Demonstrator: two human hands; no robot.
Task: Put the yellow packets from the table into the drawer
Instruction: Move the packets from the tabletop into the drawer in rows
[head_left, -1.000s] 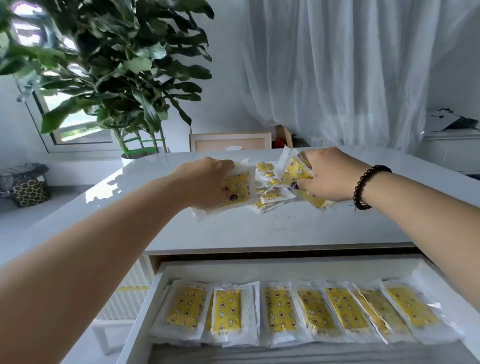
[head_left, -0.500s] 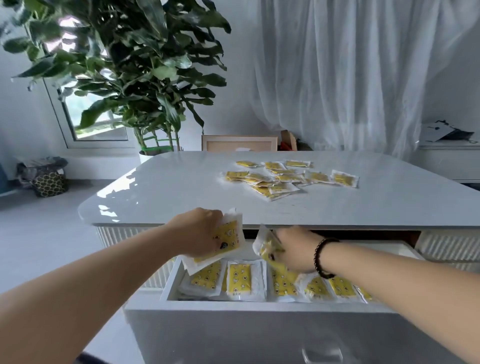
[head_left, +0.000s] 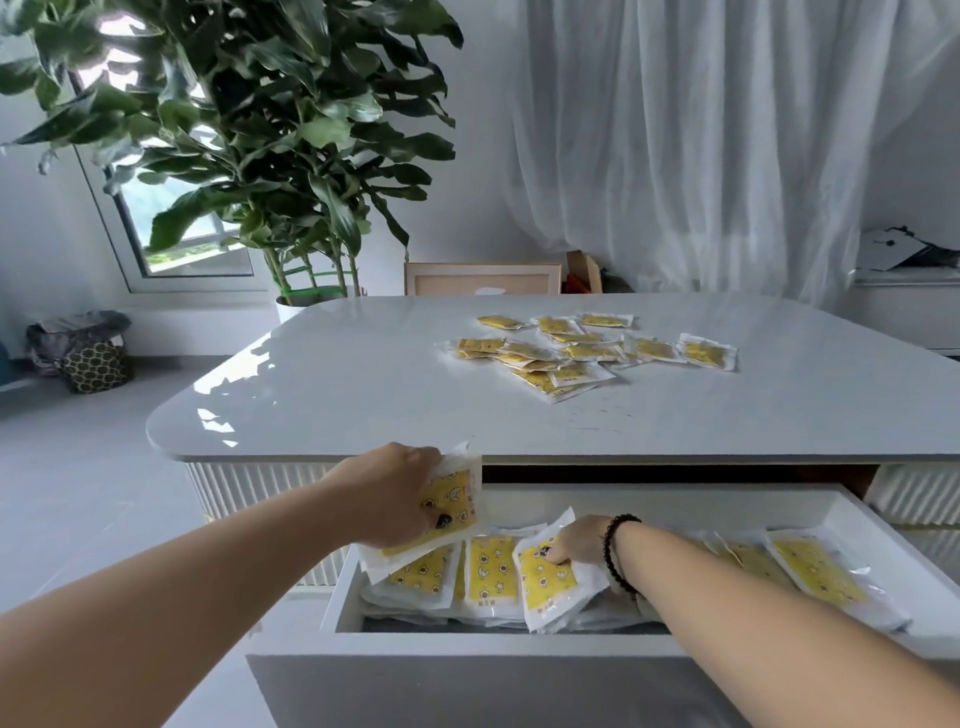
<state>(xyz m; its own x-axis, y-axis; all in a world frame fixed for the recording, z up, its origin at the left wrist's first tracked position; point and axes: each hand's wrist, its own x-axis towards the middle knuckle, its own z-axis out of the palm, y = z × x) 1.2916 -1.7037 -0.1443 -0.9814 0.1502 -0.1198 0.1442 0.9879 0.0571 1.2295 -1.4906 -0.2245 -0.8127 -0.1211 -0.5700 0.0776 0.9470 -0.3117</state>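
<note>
Our left hand grips a packet over the drawer's left end; our right hand pinches another packet inside.

Bare forearms; black bead bracelet on right wrist

Packets in drawer are filling the left and middle of the drawer; back strip is lying bare. Tabletop edge is overhanging the drawer rear. Loose packets are crowding the table's far centre; near and left surface is lying bare.
</note>
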